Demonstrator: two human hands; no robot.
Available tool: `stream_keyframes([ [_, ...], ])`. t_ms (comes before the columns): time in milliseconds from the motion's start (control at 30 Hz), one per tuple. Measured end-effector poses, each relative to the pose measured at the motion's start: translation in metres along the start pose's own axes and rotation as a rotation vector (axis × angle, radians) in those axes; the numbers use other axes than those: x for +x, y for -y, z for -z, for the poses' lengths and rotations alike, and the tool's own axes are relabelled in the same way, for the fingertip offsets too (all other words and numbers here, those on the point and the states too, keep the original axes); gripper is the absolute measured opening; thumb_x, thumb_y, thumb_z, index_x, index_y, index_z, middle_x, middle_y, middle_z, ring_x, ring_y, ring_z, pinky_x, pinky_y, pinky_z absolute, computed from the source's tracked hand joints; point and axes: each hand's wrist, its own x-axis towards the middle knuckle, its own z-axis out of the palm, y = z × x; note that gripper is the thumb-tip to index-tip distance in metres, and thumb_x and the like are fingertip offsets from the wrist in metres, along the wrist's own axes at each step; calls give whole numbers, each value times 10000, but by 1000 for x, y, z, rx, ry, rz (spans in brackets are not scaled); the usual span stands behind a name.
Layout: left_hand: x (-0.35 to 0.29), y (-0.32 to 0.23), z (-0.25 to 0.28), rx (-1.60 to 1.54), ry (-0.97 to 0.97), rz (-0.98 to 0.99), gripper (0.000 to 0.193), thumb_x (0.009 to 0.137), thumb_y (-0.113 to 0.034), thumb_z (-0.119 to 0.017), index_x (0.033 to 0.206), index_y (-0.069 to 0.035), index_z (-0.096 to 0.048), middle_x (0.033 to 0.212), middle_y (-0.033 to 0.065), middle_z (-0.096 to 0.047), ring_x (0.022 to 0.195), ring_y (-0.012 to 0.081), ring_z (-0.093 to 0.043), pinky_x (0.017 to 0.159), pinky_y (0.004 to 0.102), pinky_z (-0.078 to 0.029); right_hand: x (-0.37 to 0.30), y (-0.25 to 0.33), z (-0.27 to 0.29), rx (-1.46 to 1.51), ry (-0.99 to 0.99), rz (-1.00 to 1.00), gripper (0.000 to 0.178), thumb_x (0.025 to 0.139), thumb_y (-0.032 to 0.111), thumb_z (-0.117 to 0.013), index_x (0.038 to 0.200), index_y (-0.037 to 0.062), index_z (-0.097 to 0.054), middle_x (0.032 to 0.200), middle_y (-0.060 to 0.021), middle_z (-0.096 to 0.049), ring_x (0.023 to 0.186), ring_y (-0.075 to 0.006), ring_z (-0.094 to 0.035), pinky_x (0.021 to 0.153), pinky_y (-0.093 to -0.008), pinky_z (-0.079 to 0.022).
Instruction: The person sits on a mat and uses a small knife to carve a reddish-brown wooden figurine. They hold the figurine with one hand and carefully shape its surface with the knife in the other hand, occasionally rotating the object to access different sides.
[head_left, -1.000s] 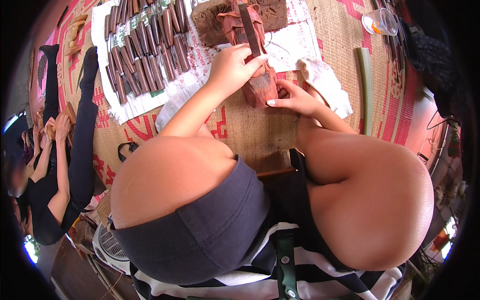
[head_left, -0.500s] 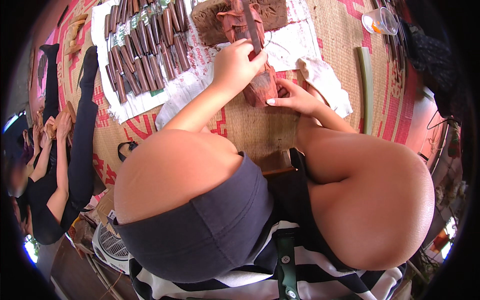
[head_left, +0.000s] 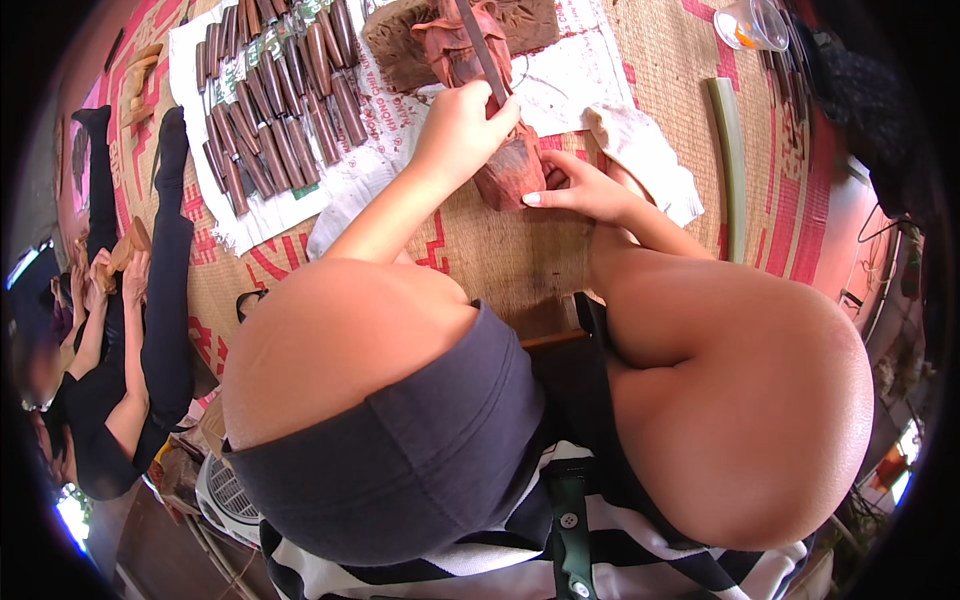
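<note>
A reddish wood carving (head_left: 510, 172) with cut folds leans over a brown carved wooden block (head_left: 400, 48), its near end toward me. Across its top runs a long, flat, dark bar (head_left: 479, 45), perhaps a file; its far end is out of the picture. My left hand (head_left: 462, 130) is closed on the near part of this bar, close against the carving. My right hand (head_left: 582, 190) grips the carving's near end from the right, with the thumb on its near edge and the other fingers partly hidden.
Several wood-handled carving tools (head_left: 270, 110) lie in rows on a white printed sheet (head_left: 240, 232). Right of the carving are a white cloth (head_left: 645, 160), a pale green strip (head_left: 730, 165) and a clear plastic cup (head_left: 750, 28). At left a co-worker's hands (head_left: 130, 272) hold a wooden piece.
The whole view has shifted slightly. Both my hands keep their grips, with little visible movement against the carving. The co-worker's hands and wooden piece have moved slightly.
</note>
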Motion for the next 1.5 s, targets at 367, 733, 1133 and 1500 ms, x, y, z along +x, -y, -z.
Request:
stream_keyframes([
  [367,-2,-9,1,-173,39,185,268,829,-199,-610,702,32,-568,531,103,-588,455,159,-586,436,284,-446,1,-4,1,-32,-6,30,675,721,330,-746,1216,-12,-440,960,-79,-566,870,-148,-527,784,-273,-433],
  [733,10,-6,4,62,114,-13,246,814,-218,-587,735,14,-568,577,161,-586,506,265,-596,496,353,-448,2,-4,2,-43,8,18,685,708,356,-750,1200,-15,-452,981,-91,-565,886,-164,-532,790,-285,-433],
  [1133,4,-18,2,201,18,-78,214,821,-209,-568,812,5,-577,625,171,-595,584,298,-615,544,362,-468,3,-5,2,-38,22,20,785,685,403,-755,1238,-41,-417,1055,-150,-569,940,-209,-552,826,-305,-442],
  [1500,0,-6,4,-16,73,51,232,831,-206,-599,752,12,-593,563,116,-588,484,169,-572,476,303,-432,0,-1,3,-47,-3,0,829,671,439,-753,1247,-46,-408,1066,-153,-560,948,-211,-544,828,-311,-437],
])
